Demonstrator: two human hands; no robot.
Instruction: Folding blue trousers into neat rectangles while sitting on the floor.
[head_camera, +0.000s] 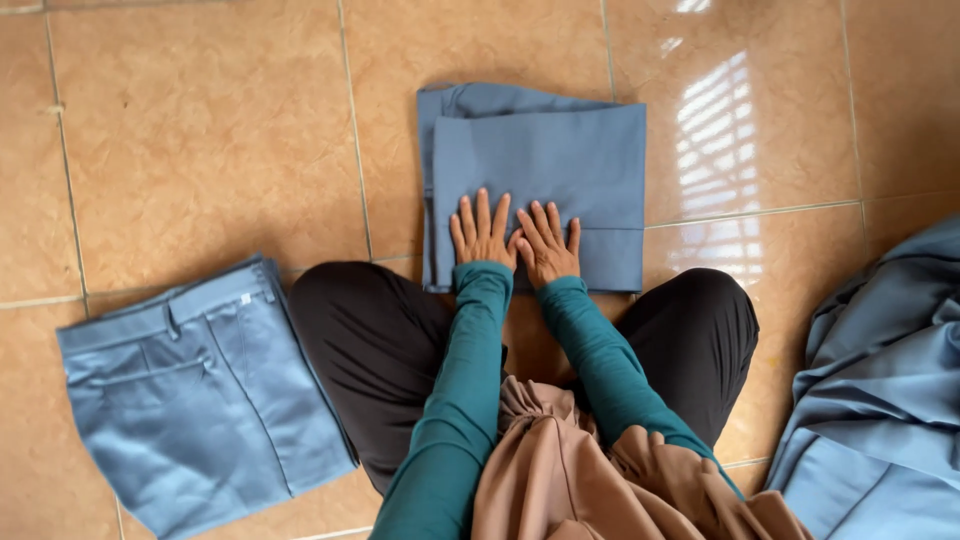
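left hand (482, 232): flat, fingers spread, palm down on the lower edge of the folded blue-grey garment (560, 160); gripping nothing
right hand (548, 245): same, fingers fanned, pressed flat just beside the left, thumbs nearly touching
sleeves: teal, reaching up from bottom centre of frame
garment position: centre top of frame, on the tiled floor (200, 130), squared into a neat rectangle, several layers stacked, extra layer edges showing along left and top
garment handling: likely light, soft woven cloth, limp, no stiffness beyond the fold stack; holds a crease under pressure, slides easily on glossy tile; not fragile
where to hold: probably both near corners or the folded side edges, gripping all layers together so the stack stays aligned; a lift from the middle would likely let it sag and unfold
knees: dark trousers, either side of the hands, lower centre
folded trousers (195, 390): lower left, blue-grey, waistband and pocket up, well apart from the hands
loose cloth pile (885, 390): lower right edge, same colour, unfolded, rumpled
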